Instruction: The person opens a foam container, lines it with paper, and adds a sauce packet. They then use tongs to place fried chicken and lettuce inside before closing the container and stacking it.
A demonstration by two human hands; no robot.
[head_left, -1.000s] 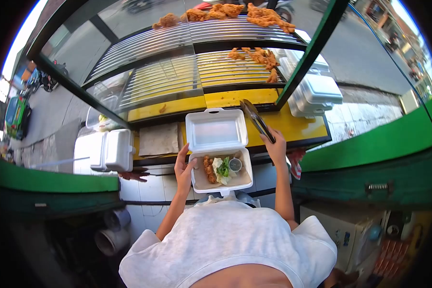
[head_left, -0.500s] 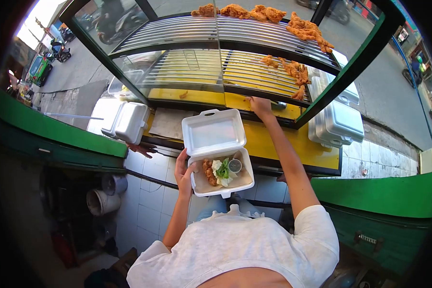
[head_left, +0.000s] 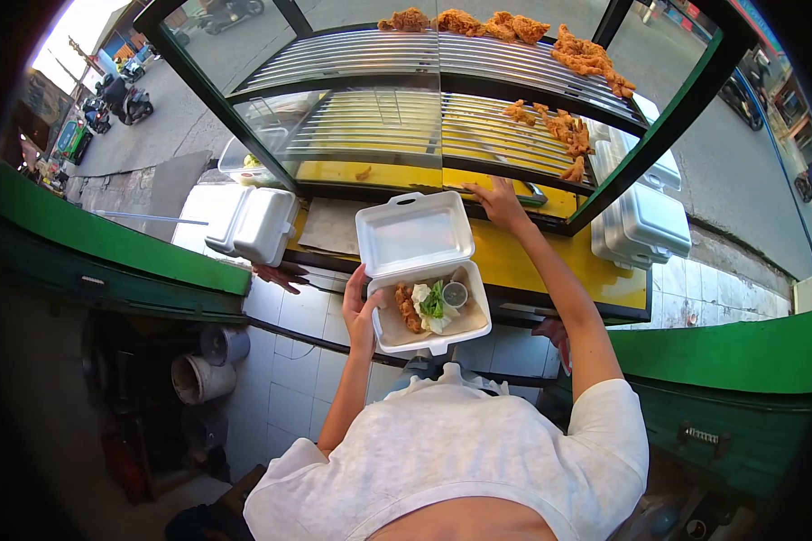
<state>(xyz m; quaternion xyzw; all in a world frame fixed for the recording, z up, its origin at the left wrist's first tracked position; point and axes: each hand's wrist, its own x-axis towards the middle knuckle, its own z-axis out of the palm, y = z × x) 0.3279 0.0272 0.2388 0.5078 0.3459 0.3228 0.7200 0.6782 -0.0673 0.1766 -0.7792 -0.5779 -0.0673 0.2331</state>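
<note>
An open white foam box [head_left: 415, 236] rests in my left hand [head_left: 359, 309], whose fingers and thumb grip its left edge. Inside the box, on brown paper, lie a piece of fried chicken [head_left: 408, 307], lettuce [head_left: 434, 303] and a small clear cup with dark contents [head_left: 455, 294]. My right hand [head_left: 500, 200] reaches to the lower front edge of the glass case [head_left: 514, 160], palm down with fingers apart and nothing visible in them. Just right of its fingers, on the yellow case floor, lies a green and metal tool [head_left: 534, 194].
Fried chicken pieces [head_left: 586, 59] lie on the upper and lower racks. Closed foam boxes are stacked right [head_left: 645, 224] and left [head_left: 266, 223] of the case. Brown paper [head_left: 332, 225] lies on the counter [head_left: 505, 261]. Green panels flank both sides. Motorbikes [head_left: 128, 101] are on the road.
My view has shifted slightly, so the case and box appear farther right. The fingers of my right hand have spread at the case edge. My left hand still holds the box.
</note>
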